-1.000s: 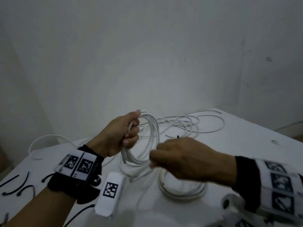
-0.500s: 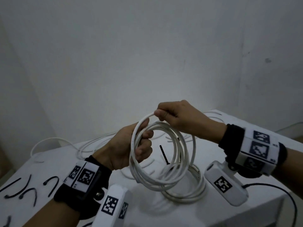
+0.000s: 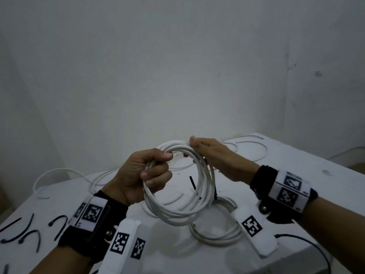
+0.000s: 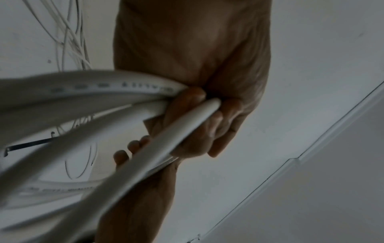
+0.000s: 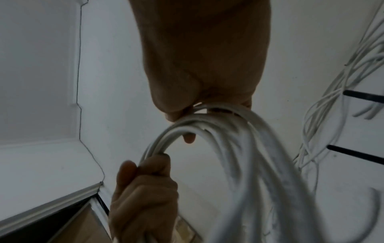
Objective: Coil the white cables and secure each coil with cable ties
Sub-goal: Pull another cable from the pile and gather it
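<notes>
On held coil (image 4: 108, 85), blurred unreadable print

White cable coil (image 3: 178, 212), black ties (image 3: 29, 232), b&w checkered wristbands (image 3: 91, 213).

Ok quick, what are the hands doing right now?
Left hand: closed, gripping the white cable coil at its left side.
Right hand: closed, pinching the coil's top.
</notes>
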Tool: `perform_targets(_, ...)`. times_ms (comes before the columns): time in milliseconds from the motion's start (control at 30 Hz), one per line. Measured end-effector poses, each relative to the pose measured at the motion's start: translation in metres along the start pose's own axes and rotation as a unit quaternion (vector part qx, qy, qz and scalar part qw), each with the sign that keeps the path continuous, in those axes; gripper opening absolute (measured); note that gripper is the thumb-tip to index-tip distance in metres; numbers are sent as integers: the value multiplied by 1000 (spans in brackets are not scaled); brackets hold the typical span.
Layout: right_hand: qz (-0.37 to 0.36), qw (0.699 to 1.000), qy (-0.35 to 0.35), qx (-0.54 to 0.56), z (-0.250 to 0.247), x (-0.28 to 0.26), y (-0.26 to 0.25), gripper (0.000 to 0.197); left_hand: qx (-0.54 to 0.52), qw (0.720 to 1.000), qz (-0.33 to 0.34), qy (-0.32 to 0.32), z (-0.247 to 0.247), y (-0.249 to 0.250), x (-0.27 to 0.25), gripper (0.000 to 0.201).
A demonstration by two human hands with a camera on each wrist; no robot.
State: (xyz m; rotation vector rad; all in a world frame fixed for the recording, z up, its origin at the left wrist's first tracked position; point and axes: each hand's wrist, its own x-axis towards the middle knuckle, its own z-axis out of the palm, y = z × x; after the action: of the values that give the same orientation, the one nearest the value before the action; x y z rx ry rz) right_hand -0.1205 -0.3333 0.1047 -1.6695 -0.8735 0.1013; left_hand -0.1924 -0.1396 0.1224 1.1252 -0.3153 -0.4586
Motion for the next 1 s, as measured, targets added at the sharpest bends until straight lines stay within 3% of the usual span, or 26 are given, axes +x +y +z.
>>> perform_targets(233, 46, 969, -20, 240, 23, -1, 3, 44, -21, 999, 23, 20, -5, 7, -3, 45)
perform_targets(400, 93, 948, 66, 299, 28, 11, -2, 34, -3, 986, 83, 145, 0, 5, 1, 36)
perform_targets(533, 106, 926, 148, 332, 25, 18, -5, 32, 44, 933, 188, 302, 9, -17, 5, 29)
perform_targets(700, 95, 904, 160, 385, 41, 13, -5, 34, 57, 838, 282, 463, 9, -37, 14, 29)
perform_targets(867, 55, 891, 192, 408, 52, 6, -1, 23, -3, 817, 302, 491, 7, -42, 18, 23)
perform_targets(1000, 86, 880, 227, 408, 54, 9, 7, 15, -5, 831, 304, 466, 1, -45, 18, 21)
